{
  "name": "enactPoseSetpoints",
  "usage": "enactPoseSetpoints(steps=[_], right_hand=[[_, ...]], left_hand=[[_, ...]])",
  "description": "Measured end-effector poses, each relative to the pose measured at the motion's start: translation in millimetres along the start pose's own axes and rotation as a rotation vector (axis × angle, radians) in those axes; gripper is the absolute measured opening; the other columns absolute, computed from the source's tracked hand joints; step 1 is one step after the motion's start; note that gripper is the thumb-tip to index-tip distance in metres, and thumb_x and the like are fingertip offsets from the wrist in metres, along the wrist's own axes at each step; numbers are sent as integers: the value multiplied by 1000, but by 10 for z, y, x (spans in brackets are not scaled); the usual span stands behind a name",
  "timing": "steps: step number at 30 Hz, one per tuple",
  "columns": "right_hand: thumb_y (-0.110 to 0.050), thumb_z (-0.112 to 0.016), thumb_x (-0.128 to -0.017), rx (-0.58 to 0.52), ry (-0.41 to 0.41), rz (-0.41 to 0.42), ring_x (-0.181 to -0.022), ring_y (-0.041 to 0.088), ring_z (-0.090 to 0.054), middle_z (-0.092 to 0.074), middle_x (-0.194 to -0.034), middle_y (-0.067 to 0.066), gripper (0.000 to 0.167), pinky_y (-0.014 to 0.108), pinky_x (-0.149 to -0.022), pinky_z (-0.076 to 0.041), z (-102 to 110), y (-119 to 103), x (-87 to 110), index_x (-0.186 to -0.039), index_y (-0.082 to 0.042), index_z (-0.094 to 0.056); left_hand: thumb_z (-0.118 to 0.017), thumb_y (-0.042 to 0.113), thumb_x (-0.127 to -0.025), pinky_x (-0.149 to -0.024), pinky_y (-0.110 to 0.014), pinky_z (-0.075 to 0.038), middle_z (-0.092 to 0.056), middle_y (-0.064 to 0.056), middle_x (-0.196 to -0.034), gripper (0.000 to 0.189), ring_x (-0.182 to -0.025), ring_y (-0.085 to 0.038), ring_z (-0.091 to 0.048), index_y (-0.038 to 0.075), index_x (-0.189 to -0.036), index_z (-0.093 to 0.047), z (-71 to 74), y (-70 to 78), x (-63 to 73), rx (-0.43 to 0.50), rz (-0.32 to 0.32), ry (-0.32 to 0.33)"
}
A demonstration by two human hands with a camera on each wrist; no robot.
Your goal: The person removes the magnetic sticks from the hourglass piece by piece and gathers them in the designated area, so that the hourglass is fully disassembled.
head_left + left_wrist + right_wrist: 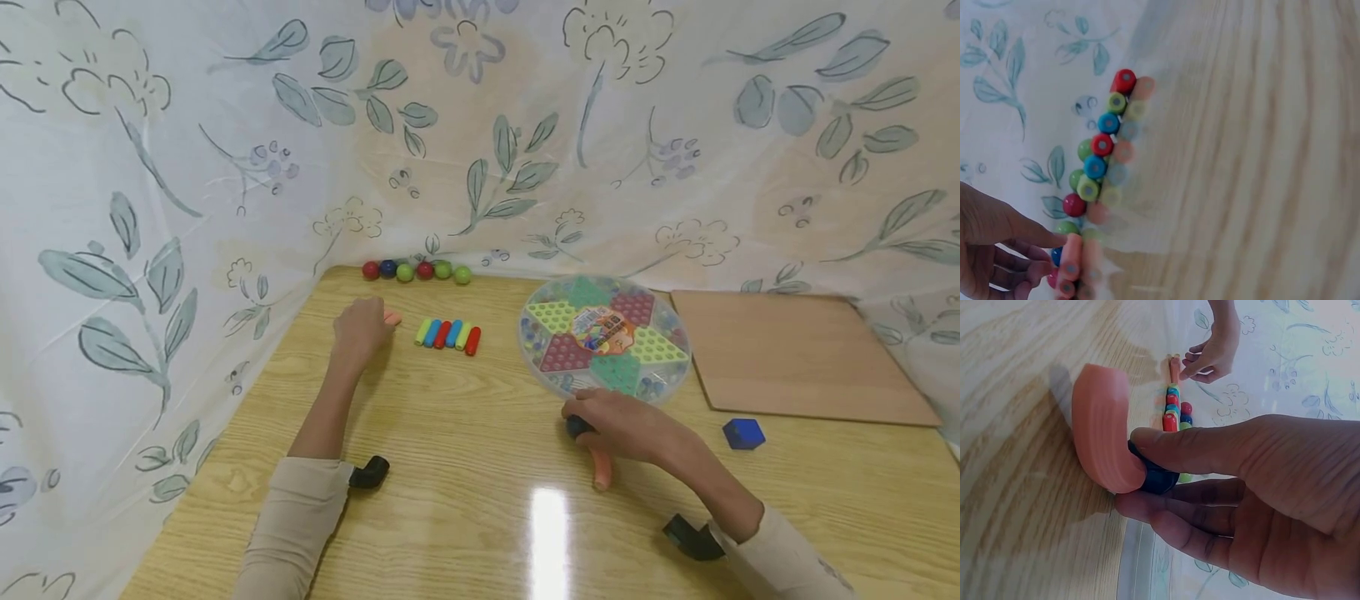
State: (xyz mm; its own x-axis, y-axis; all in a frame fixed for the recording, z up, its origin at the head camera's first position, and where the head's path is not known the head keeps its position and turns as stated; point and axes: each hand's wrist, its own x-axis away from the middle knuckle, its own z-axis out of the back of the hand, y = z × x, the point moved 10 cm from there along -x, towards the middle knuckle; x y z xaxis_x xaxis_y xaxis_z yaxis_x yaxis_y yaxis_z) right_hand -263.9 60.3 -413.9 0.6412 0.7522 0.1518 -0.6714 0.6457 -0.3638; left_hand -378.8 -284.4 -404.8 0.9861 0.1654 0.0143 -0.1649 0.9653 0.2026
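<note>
My left hand is at the far left of the table, beside two salmon-coloured sticks. Its straight thumb touches the end of one in the left wrist view, with the other fingers bent loosely nearby. To their right, several short red, blue and yellow-green sticks lie side by side in a row. With thumb and fingers, my right hand pinches a dark blue ball, partly hidden by the hand. A curved salmon-coloured piece sits against the ball, its free end pointing toward me in the head view.
Several red, green and dark blue balls line the back edge. A round clear board with coloured triangles and marbles stands behind my right hand. Right of it lie a flat brown board and a blue cube. Patterned cloth hangs behind and left.
</note>
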Motion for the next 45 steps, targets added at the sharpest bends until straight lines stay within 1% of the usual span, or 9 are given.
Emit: enactPoseSetpoints(steps=[6,10,15,19,23,30,34,37,45], right_hand=[[-10,-77,-92,6,2,28,-78,8,-44,-62,-94,-3,13,24,-67,-38,23,-12,-7,-102,-11,-68],[-10,-76,-92,-26,17,67,-78,8,-46,-64,-95,-3,15,23,-67,-39,37,10,-15,-104,-10,-69],[-12,-76,-94,-131,48,118,-84,6,-56,-70,-104,-1,23,23,-73,-48,155,-5,-12,-116,-7,-70],[-14,-77,-95,-180,84,177,-86,6,-60,-71,-107,-1,26,26,-73,-54,329,-109,-37,-119,-8,-69],[-12,-75,-96,-210,110,252,-85,3,-63,-70,-106,-1,26,29,-72,-58,461,-235,-58,-120,-9,-68],[-10,-74,-96,-328,193,355,-87,3,-67,-68,-108,-1,28,26,-74,-58,684,-421,-51,-124,-11,-66],[-9,-74,-96,-309,257,383,-87,3,-67,-70,-107,-1,31,27,-72,-58,814,-492,-67,-126,-11,-66],[-8,-76,-94,-275,285,381,-87,5,-67,-70,-106,-1,32,30,-72,-58,864,-513,-116,-124,-10,-65],[-4,-72,-92,-224,316,356,-78,6,-65,-68,-97,1,22,27,-69,-55,919,-522,-444,-111,-8,-62]], left_hand=[[-67,28,-101,-55,-31,-38,-44,-2,-69,36,-64,-18,-44,10,-75,-50,80,137,43,39,-40,-48],[-68,30,-100,-62,-28,-44,-63,-7,-77,28,-69,-18,-57,4,-94,-64,55,479,153,198,-217,-195],[-65,32,-103,-74,-31,-52,-74,-15,-89,26,-83,-28,-70,6,-107,-70,-130,1185,588,433,-523,-478],[-66,36,-103,-79,-29,-55,-76,-8,-97,30,-88,-18,-71,9,-115,-70,-347,1639,1034,401,-716,-636],[-70,36,-100,-81,-21,-54,-75,-2,-101,43,-87,-5,-67,5,-130,-66,-521,1907,1332,367,-841,-704],[-73,34,-98,-85,-22,-52,-68,-10,-116,44,-98,-12,-64,12,-136,-68,-484,1985,1420,372,-871,-629],[-68,29,-102,-89,-22,-53,-68,-7,-113,32,-102,-11,-63,10,-127,-72,-440,1921,1412,425,-880,-621],[-69,26,-102,-87,-21,-53,-69,-1,-104,23,-96,-7,-62,10,-117,-75,-372,1828,1357,474,-846,-572],[-78,25,-94,-56,-20,-36,-57,5,-65,16,-58,-7,-45,9,-94,-78,-15,1449,1119,431,-613,-211]])
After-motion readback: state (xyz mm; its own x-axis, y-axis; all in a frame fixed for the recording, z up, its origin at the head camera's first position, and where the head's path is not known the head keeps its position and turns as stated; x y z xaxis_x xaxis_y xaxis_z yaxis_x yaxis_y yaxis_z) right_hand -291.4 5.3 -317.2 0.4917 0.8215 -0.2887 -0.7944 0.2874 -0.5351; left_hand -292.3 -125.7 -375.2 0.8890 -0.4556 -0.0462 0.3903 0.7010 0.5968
